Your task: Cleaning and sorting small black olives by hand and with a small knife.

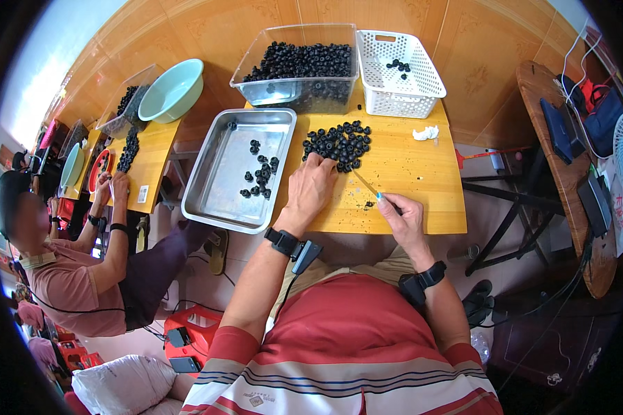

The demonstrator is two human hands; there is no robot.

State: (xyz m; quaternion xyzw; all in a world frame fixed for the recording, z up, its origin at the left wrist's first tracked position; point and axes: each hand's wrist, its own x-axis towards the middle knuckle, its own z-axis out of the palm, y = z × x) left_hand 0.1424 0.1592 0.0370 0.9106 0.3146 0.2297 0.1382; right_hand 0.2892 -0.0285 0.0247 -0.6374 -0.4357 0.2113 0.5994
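Note:
A loose pile of small black round parts [339,142], some showing a hole, lies on the yellow wooden table [408,180]. At the pile's near left edge is my left hand [313,185], its fingers bent and pressed together; whatever they pinch is hidden. My right hand [403,220] grips a thin, yellowish stick-like tool [365,181], with a bit of blue by the thumb. The tool slants up and left toward the pile, its tip close to my left fingers. Dark crumbs [369,205] are scattered beside my right hand.
Left of the pile, a metal tray [218,197] holds several black parts. Behind stand a clear bin [325,104] full of them and a white perforated basket [405,100] with a few. White crumpled tissue [426,133] lies right. A co-worker [76,277] sits left, near a pale green basin [175,93].

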